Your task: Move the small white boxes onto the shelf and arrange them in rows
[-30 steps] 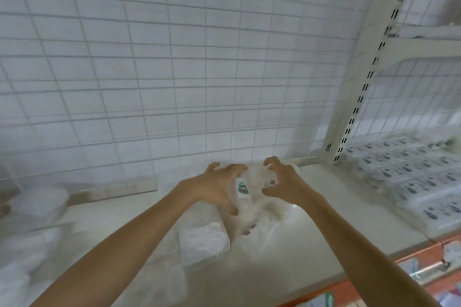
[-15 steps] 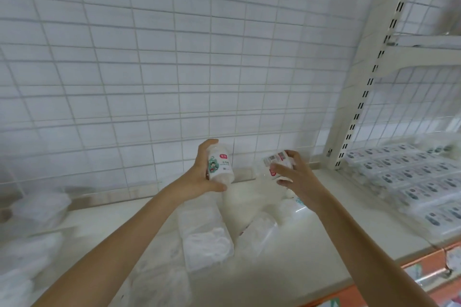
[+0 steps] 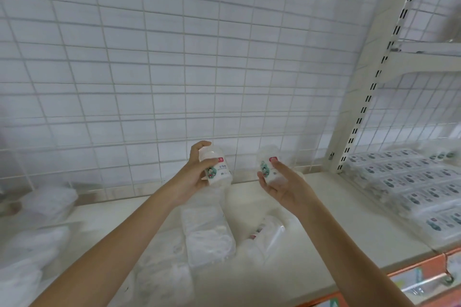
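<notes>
Now my left hand (image 3: 197, 177) grips one small white box (image 3: 216, 169) and my right hand (image 3: 279, 187) grips another box (image 3: 268, 166), both raised above the shelf (image 3: 324, 227) strewn with more packs (image 3: 208, 237).

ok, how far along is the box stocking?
Done: rows of labelled boxes already lie lined up on the right-hand shelf section. In hand: the left hand grips one small box and the right hand holds another, both lifted above the shelf. Left: a loose pile of packs lies unsorted below the hands, with more white bundles, blurred, at far left.
</notes>
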A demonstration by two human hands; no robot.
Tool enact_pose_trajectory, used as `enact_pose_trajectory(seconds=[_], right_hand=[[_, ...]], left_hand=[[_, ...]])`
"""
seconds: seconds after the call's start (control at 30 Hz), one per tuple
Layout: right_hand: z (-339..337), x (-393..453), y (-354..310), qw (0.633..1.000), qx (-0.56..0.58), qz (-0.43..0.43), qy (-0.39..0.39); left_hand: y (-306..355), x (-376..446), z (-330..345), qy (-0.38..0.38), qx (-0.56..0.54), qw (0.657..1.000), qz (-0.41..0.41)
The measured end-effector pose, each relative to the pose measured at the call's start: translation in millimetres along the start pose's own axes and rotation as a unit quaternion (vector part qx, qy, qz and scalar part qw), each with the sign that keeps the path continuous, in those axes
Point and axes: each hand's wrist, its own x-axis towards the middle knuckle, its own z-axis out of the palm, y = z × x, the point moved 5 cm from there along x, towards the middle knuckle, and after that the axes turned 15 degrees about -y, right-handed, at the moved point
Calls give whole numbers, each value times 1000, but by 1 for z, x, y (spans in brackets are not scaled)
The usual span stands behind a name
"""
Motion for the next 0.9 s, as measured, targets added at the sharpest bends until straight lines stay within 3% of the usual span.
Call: enact_pose_trajectory(seconds=[0.17, 0.33, 0.43, 0.7, 0.9], right_hand=[[-8, -2, 9, 997, -17, 46, 55], [-10, -10, 4, 997, -47, 26, 53], [-15, -22, 0, 989, -122, -7, 82], [-28, -94, -37, 930, -319, -107, 152], [-69, -197, -66, 917, -331, -102, 197]], left_hand=[[0, -7, -6, 10, 38, 999, -6], [-8, -6, -9, 18, -38, 999, -29], [-11, -5, -1, -3, -2, 999, -39], [-17, 0, 62, -37, 60, 997, -37], [-39, 10, 150, -94, 73, 992, -46]])
